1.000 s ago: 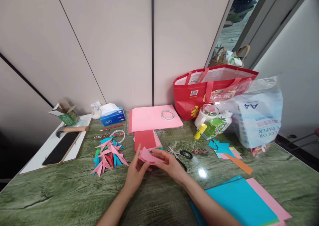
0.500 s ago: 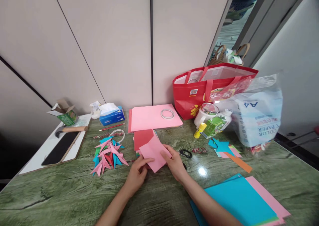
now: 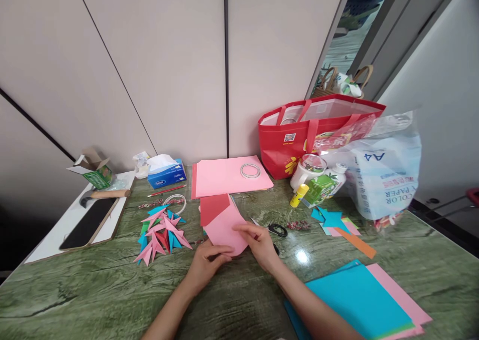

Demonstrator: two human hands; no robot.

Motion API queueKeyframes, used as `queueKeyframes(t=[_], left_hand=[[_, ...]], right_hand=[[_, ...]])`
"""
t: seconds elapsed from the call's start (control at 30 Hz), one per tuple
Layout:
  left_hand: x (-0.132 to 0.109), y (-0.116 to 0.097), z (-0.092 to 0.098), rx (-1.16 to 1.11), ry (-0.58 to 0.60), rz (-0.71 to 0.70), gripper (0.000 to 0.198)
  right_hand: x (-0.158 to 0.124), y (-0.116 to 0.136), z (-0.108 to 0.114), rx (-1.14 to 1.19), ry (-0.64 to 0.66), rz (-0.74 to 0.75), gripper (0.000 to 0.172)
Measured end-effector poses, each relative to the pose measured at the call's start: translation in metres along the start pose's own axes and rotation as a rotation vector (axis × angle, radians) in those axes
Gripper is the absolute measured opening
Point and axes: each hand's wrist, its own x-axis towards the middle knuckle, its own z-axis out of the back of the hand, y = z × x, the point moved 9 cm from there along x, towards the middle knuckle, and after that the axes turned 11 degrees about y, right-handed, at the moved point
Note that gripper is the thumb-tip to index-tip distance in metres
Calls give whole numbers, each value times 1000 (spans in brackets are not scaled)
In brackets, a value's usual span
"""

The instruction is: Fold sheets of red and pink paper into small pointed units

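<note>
A pink sheet of paper (image 3: 223, 229) is between my two hands, its near edge curling upward. My left hand (image 3: 208, 263) pinches its lower left edge between thumb and fingers. My right hand (image 3: 259, 243) grips the right side, fingers lying over the paper. Just behind lies a stack of red paper squares (image 3: 213, 209), partly covered by the pink sheet. Black-handled scissors (image 3: 277, 229) lie right of my right hand, one handle loop partly hidden by it. To the left is a pile of folded paper stars (image 3: 162, 235) in pink, blue, green and red.
Pink sheets (image 3: 224, 176) with a ring on top lie at the back. A blue tissue box (image 3: 166, 174), a hammer (image 3: 107, 193) and a phone (image 3: 89, 224) are left. A glue stick (image 3: 299, 195), a red bag (image 3: 279, 148) and blue paper (image 3: 355, 297) are right.
The pink paper has turned and its near edge now bends up. My right fingers have moved onto its face, and my left hand has shifted slightly along the lower edge.
</note>
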Motion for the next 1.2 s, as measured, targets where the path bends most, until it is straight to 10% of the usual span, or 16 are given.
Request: queueKeyframes(t=[0.47, 0.73, 1.2], left_hand=[[-3, 16, 8, -644, -265, 48, 105], [0, 31, 0, -655, -151, 145, 30], [-3, 42, -2, -740, -215, 192, 28]], right_hand=[[-6, 5, -12, -115, 35, -102, 36], [-6, 9, -9, -186, -8, -50, 26], [-10, 3, -12, -157, -29, -76, 25]])
